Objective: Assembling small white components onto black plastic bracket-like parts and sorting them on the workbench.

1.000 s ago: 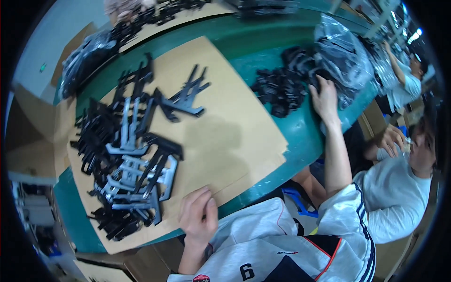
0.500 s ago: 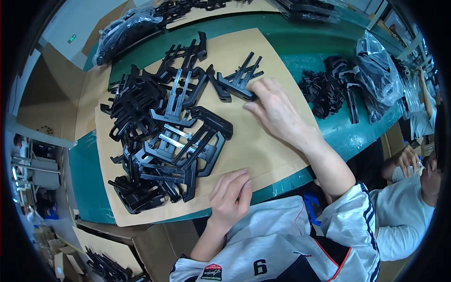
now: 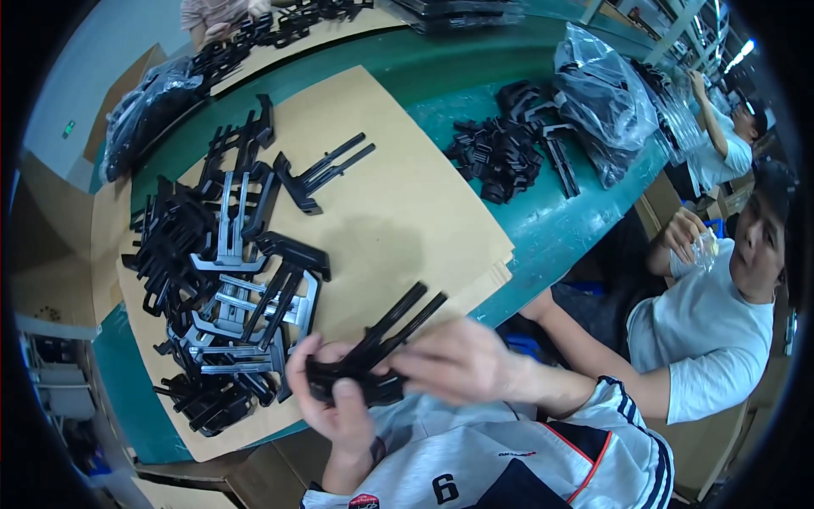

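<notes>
Close to my body, my left hand is closed round the wide end of a black two-pronged plastic bracket. Its two prongs point up and to the right, away from me. My right hand is at the bracket's right side, its fingertips against or very near it; motion blurs the fingers. Another black two-pronged bracket lies alone on the cardboard sheet. To the left a large heap of similar brackets covers the sheet, some with silvery rails.
The sheet lies on a green table. Small black clips are piled at right beside a clear plastic bag of dark parts. Another bag stands at far left. A co-worker sits close on my right; others are farther off.
My right hand has come from the far part of the sheet back toward me, and a bracket is now in my left hand. The view has shifted right.
</notes>
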Available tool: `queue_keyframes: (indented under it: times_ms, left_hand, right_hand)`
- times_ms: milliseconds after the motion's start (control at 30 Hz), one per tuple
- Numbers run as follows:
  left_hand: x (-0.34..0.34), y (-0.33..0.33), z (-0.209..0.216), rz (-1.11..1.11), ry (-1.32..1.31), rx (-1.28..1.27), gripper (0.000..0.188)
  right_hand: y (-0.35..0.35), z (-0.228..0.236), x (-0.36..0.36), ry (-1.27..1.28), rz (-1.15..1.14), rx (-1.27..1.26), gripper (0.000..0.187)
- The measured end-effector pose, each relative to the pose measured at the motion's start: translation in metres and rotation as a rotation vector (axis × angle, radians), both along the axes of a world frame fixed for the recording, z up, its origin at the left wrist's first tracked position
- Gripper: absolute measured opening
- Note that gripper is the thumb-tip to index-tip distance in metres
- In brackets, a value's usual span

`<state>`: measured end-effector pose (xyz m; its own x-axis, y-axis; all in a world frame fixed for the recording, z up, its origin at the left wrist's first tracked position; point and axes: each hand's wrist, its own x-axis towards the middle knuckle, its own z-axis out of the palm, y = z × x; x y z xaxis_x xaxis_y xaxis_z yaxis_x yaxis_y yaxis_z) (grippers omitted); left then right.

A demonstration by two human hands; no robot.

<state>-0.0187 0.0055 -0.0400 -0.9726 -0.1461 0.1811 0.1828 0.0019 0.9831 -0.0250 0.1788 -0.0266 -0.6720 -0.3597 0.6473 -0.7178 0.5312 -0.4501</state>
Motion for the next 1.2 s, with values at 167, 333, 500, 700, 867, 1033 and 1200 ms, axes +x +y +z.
queue_keyframes:
  times_ms: [167,333,500,700,867,1033,1200]
  left_hand:
    - [0.012,-0.018,0.011,-0.107,-0.205,0.36,0.07]
    - [0.022,-0.022,0.002,-0.155,-0.238,0.291,0.069]
    - [0.022,-0.019,0.003,-0.154,-0.164,0.272,0.067]
    - [0.023,-0.024,0.009,-0.226,-0.264,0.224,0.066]
    - [0.023,-0.02,0.003,-0.263,-0.228,0.298,0.056]
    - [0.022,-0.015,0.005,-0.262,-0.265,0.188,0.056]
    - [0.022,-0.016,0.003,-0.287,-0.247,0.258,0.055]
  right_hand:
    - [0.085,0.004,-0.047,0.001,-0.574,-0.064,0.019]
    - [0.121,-0.008,-0.086,-0.053,-0.855,0.105,0.019]
    - [0.123,-0.012,-0.094,-0.048,-0.835,0.214,0.017]
    - [0.118,-0.01,-0.087,-0.089,-0.779,-0.119,0.015]
    - [0.114,-0.012,-0.083,-0.177,-0.781,-0.32,0.014]
    - [0.112,-0.009,-0.083,-0.244,-0.818,-0.283,0.012]
    - [0.116,-0.005,-0.083,-0.336,-0.817,-0.307,0.01]
